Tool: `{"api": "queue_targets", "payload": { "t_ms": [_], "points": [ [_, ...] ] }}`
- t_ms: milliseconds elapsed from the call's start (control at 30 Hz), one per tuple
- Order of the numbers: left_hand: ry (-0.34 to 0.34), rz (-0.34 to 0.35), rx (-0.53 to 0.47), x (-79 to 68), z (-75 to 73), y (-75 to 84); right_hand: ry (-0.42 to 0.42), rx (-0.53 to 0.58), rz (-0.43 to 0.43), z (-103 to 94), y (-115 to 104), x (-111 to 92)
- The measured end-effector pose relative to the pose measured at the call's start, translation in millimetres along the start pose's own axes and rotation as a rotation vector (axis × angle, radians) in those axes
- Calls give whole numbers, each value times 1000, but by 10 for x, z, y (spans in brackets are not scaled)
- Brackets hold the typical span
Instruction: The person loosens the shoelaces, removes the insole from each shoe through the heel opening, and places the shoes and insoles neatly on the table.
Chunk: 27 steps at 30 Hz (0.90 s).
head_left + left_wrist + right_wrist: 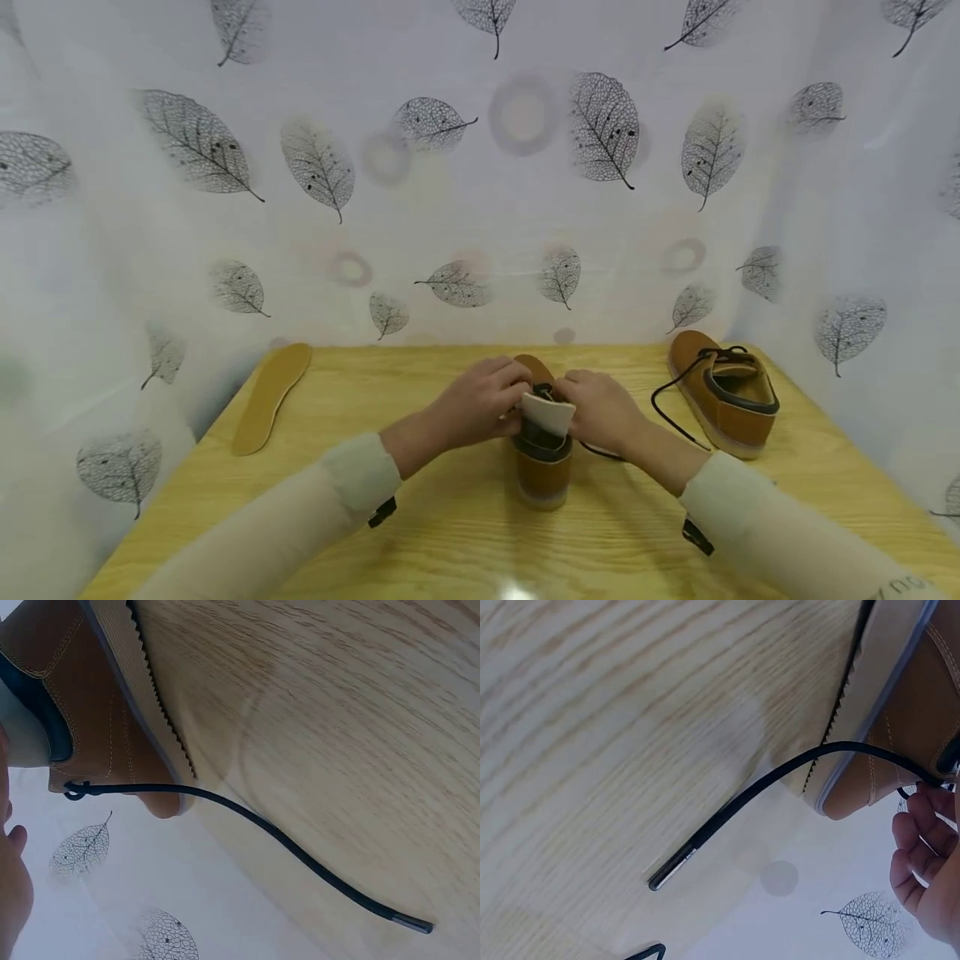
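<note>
A brown leather shoe (543,479) stands mid-table, heel towards me and toe away. Its pale tongue (549,414) is pulled up between my hands. My left hand (480,404) grips the tongue's left edge, while my right hand (603,410) pinches it on the right; the exact fingertip contact is partly hidden. In the right wrist view, curled fingers (922,844) are close to the eyelets. A black shoelace (300,855) trails loose from the shoe's left side onto the table, and its other end (735,802) hangs on the right.
On the wooden table (420,542), a tan insole (272,400) lies at the left. A second brown shoe (723,396) with a black lace stands at the back right. Behind the table hangs a white curtain (450,208) printed with leaves.
</note>
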<state>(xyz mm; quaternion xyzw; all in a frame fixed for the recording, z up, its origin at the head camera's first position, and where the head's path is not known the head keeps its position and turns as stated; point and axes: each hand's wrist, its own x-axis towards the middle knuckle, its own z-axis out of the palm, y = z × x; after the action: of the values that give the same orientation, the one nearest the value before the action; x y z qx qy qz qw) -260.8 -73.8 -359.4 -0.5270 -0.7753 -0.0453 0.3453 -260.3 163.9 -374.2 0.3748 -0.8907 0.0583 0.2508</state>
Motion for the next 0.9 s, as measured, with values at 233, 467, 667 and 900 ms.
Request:
{"api": "queue_targets", "payload": {
  "t_ms": [233, 467, 667, 900],
  "points": [
    [-92, -43, -6, -57, 75, 13, 34, -16, -47, 46, 1, -25],
    [27, 34, 17, 69, -67, -21, 63, -1, -104, -4, 47, 22],
    [70, 62, 21, 201, -192, -8, 76, 85, -61, -51, 52, 14],
    [-83, -34, 26, 46, -87, -5, 52, -131, -144, -15, 11, 3]
  ]
}}
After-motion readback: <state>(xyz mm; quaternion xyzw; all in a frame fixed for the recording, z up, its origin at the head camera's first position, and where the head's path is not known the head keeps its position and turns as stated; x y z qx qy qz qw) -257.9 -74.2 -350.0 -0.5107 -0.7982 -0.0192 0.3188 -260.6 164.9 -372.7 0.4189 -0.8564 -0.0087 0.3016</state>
